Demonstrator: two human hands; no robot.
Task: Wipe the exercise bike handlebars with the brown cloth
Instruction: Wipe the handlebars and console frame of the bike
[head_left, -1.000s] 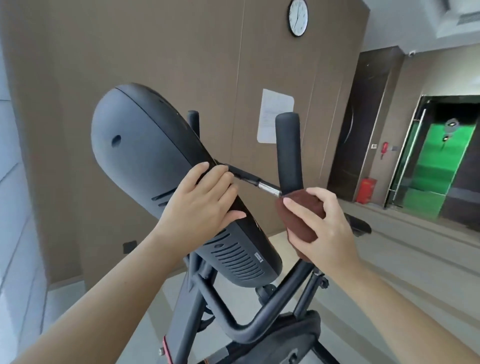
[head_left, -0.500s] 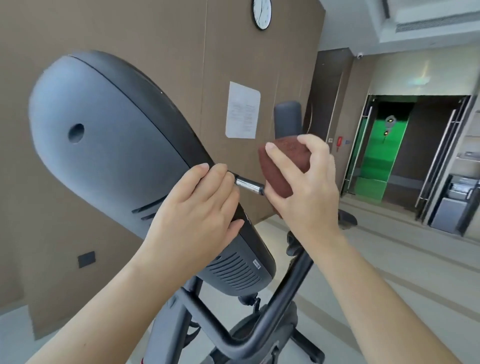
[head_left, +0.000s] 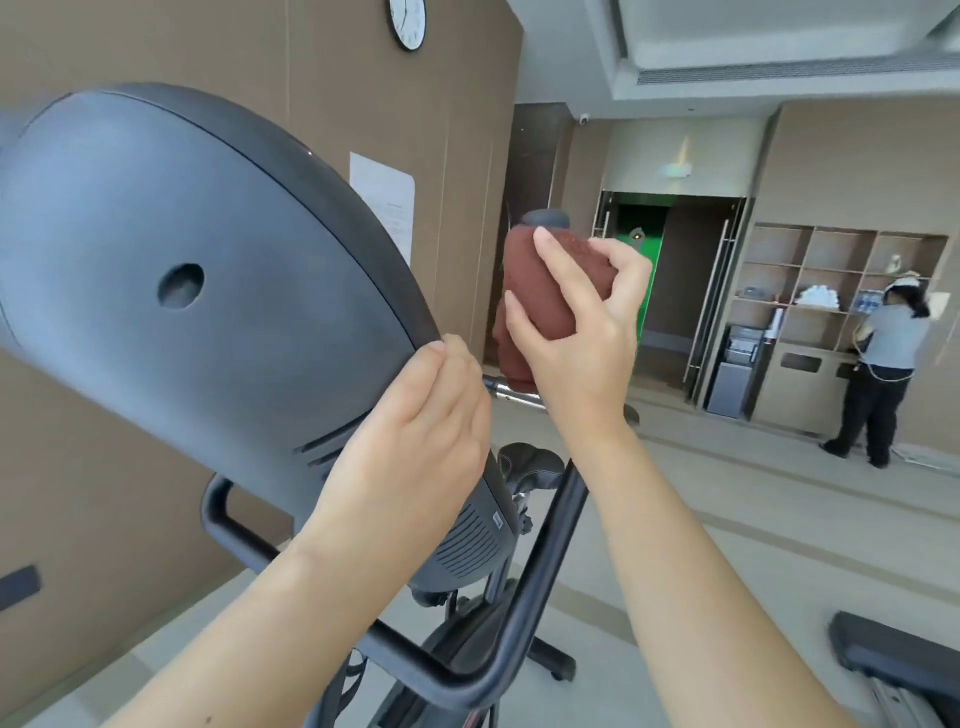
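Note:
The brown cloth (head_left: 540, 291) is wrapped around the upright handlebar grip, whose dark tip (head_left: 546, 218) shows just above it. My right hand (head_left: 576, 332) squeezes the cloth around that grip. My left hand (head_left: 415, 441) rests on the edge of the bike's big dark console housing (head_left: 182, 270), fingers curled over its rim. A short chrome bar (head_left: 511, 392) joins the console to the grip, mostly hidden behind my hands. The black frame tube (head_left: 540, 566) curves down below my arms.
A person (head_left: 883, 364) stands at the shelving on the far right wall. Another machine's black edge (head_left: 898, 660) lies at bottom right. A brown panelled wall with a clock (head_left: 406, 21) and a paper notice (head_left: 383, 202) stands close behind the bike.
My right hand has slid the cloth up the grip, from its base to near its top. The view has swung right and closer. My left hand stays on the console.

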